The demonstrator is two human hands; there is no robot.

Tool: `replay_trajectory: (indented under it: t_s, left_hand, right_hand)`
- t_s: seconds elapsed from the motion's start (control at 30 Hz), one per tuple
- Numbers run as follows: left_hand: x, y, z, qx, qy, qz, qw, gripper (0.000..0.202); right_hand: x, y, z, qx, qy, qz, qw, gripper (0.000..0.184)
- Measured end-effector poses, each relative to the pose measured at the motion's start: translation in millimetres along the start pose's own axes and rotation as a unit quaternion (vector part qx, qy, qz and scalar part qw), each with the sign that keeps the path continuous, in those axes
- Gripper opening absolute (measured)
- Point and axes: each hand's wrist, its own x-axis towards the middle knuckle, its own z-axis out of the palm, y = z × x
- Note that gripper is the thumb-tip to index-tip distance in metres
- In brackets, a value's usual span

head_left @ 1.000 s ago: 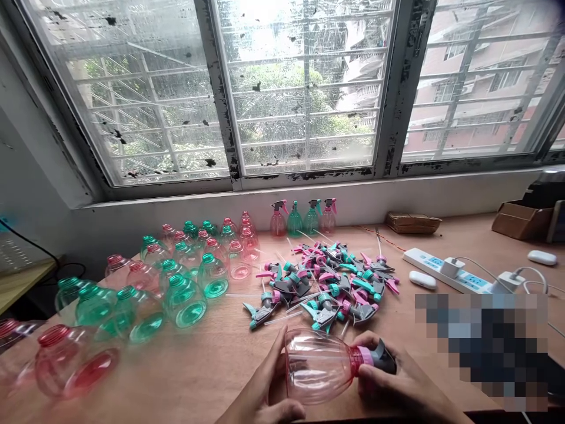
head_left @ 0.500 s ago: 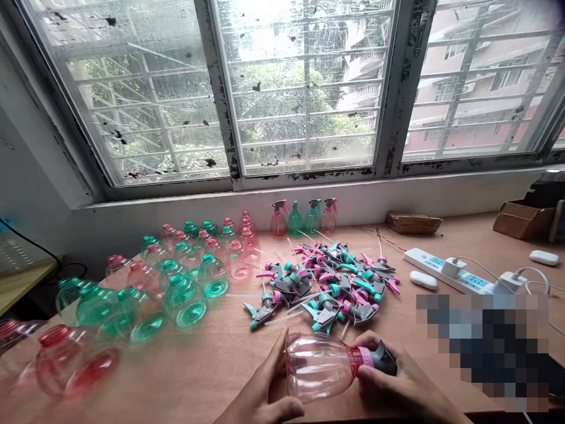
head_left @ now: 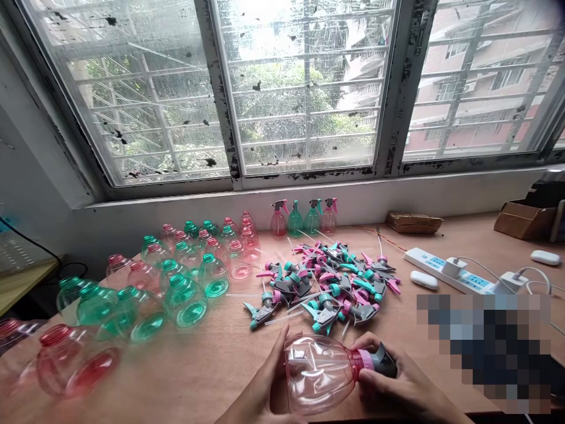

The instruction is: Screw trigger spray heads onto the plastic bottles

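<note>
A clear pink spray bottle point(head_left: 318, 377) lies on its side in the air just above the table's near edge, its base to the left. My left hand point(head_left: 262, 386) is around the base end, fingers behind it and thumb low by its near side. My right hand point(head_left: 399, 377) is closed about the neck, thumb and fingers on the pink collar point(head_left: 365, 360) of a grey trigger sprayer head point(head_left: 385, 360). The head sits on the bottle's mouth; its trigger is mostly hidden by the right hand. Beyond the bottle lies a pile of loose sprayer heads point(head_left: 326, 282), pink, teal and grey.
Several open green bottles point(head_left: 185, 303) and pink bottles point(head_left: 57, 359) stand on the left. By the wall are several bottles with sprayers point(head_left: 312, 219). A power strip point(head_left: 445, 272), a white case point(head_left: 424, 280), a brown packet point(head_left: 414, 223) and a blurred-out patch are on the right.
The bottle has turned about its long axis, with its reflections shifted. My left thumb has slid down along the base. My right hand keeps its place at the collar.
</note>
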Motion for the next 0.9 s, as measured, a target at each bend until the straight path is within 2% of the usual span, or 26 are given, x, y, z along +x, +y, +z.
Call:
replay_trajectory:
  t_s: [0.13,0.37,0.53,0.6,0.73,0.9]
  left_hand:
    - [-1.4,-0.7,0.2,-0.018,-0.003,-0.015,1.0,0.114]
    - [1.9,5.9,2.3,0.042,0.016,-0.021,0.999,0.105]
    - [-0.6,11.3,5.5,0.039,0.02,-0.035,0.998,0.121]
    - [-3.5,17.8,7.5,0.022,0.039,-0.054,0.998,0.124]
    - [-6.2,25.8,8.2,0.022,0.036,-0.092,0.995,0.11]
    - [-4.9,13.8,2.0,0.095,0.016,-0.074,0.993,0.101]
  right_hand:
    - [-0.4,-2.8,0.9,-0.021,0.008,0.004,1.0,0.039]
    - [1.6,-8.8,1.4,-0.025,0.004,0.0,1.0,0.038]
    - [1.2,-5.4,1.0,-0.013,0.008,0.003,1.0,0.038]
    - [1.3,-4.0,0.4,-0.017,0.012,0.002,1.0,0.039]
    - [1.8,-3.8,-0.2,-0.016,0.019,0.005,1.0,0.042]
    - [1.6,-8.6,3.0,0.008,0.029,0.019,0.999,0.044]
